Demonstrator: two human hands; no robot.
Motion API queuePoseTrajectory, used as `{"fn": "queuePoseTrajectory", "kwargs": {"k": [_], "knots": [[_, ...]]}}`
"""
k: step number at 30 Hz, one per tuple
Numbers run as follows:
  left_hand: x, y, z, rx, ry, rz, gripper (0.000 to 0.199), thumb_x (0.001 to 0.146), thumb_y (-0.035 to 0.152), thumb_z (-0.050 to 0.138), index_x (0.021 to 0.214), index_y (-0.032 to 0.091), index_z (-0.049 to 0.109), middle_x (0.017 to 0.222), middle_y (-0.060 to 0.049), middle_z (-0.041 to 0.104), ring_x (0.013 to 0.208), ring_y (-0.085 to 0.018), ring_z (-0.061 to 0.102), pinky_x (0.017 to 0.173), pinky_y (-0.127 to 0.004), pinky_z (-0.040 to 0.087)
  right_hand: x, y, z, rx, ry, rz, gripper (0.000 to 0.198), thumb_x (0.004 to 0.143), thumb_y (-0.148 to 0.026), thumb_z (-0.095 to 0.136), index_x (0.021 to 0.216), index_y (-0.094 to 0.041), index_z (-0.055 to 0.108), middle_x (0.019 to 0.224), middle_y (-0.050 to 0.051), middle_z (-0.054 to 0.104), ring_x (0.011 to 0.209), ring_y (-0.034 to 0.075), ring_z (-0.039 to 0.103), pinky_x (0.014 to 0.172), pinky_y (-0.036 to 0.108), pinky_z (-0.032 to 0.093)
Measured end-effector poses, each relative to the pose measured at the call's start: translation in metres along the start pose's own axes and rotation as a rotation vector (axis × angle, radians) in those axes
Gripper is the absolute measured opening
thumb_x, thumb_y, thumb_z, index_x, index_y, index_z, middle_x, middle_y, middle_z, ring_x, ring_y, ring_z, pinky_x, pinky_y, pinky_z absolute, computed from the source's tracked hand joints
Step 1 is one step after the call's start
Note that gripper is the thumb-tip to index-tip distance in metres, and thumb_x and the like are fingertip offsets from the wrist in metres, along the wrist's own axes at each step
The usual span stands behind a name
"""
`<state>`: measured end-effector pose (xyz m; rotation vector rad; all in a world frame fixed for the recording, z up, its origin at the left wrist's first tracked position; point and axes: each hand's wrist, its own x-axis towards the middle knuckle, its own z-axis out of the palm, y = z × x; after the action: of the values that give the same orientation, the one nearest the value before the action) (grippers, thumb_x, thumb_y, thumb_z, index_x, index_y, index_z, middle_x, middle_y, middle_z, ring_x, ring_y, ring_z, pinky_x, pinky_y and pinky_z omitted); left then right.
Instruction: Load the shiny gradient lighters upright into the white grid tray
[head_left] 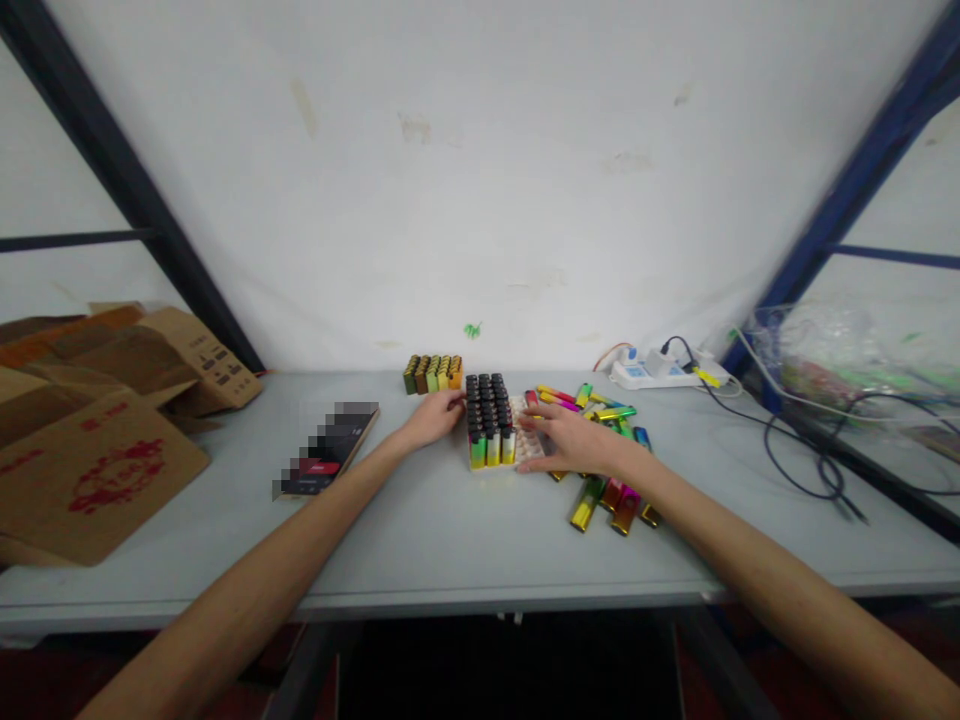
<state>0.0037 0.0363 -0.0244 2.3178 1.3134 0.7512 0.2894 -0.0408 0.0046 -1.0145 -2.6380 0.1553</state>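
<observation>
Near the middle of the table, a white tray (480,466) holds rows of upright lighters (493,447) with black tops; the front ones are green, yellow and white. My left hand (433,418) is at the tray's left side with its fingers curled together, and whatever is between the fingertips is hidden. Over the tray's bare right part, my right hand (574,440) has its fingers and thumb apart, with fingertips touching the tray. Beside and partly behind that hand lie loose shiny coloured lighter-shaped pieces (587,503).
Gold and green upright pieces (433,374) stand in a block by the wall. A dark flat box (334,450), partly pixelated, lies at left, beyond it cardboard boxes (97,470). A power strip (652,373), black cable (817,470) and clear plastic bag (832,345) are at right.
</observation>
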Motion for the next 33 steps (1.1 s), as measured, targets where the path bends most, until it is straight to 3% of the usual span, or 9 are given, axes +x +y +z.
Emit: {"fn": "queuePoseTrajectory", "kwargs": {"k": [6,18,24,33], "knots": [[0.0013,-0.0009,0.0008,0.013,0.001,0.002,0.038,0.083,0.02,0.042,0.102,0.015,0.075,0.109,-0.009,0.078,0.102,-0.026,0.069,0.096,-0.036,0.054,0.0003,-0.0011,0.0014,-0.012,0.009,-0.04,0.068,0.088,-0.066,0.064,0.125,-0.01,0.071,0.126,0.022,0.069,0.116,0.036,0.066,0.103,0.05,0.051],[0.0018,-0.0021,0.0014,0.022,-0.009,0.001,0.037,0.085,0.021,0.043,0.103,0.015,0.074,0.111,-0.009,0.077,0.104,-0.026,0.069,0.096,-0.036,0.053,0.0005,-0.0067,0.0011,-0.101,0.016,-0.072,0.059,0.092,-0.063,0.062,0.122,-0.012,0.07,0.119,0.019,0.067,0.112,0.032,0.065,0.103,0.047,0.05],[0.0007,0.0003,-0.0005,0.014,-0.015,-0.005,0.036,0.084,0.021,0.043,0.099,0.014,0.074,0.109,-0.01,0.077,0.101,-0.027,0.07,0.096,-0.037,0.054,0.0003,-0.0094,0.0039,-0.11,-0.022,-0.044,0.062,0.092,-0.06,0.062,0.126,-0.008,0.067,0.123,0.022,0.065,0.11,0.033,0.066,0.101,0.045,0.051],[-0.0017,0.0022,-0.0042,-0.016,-0.017,-0.003,0.038,0.087,0.03,0.044,0.101,0.013,0.075,0.108,-0.01,0.078,0.099,-0.029,0.071,0.094,-0.038,0.055,0.0033,-0.0095,0.01,-0.046,-0.036,-0.02,0.061,0.09,-0.065,0.062,0.114,-0.01,0.071,0.122,0.021,0.066,0.1,0.029,0.069,0.093,0.039,0.054]]}}
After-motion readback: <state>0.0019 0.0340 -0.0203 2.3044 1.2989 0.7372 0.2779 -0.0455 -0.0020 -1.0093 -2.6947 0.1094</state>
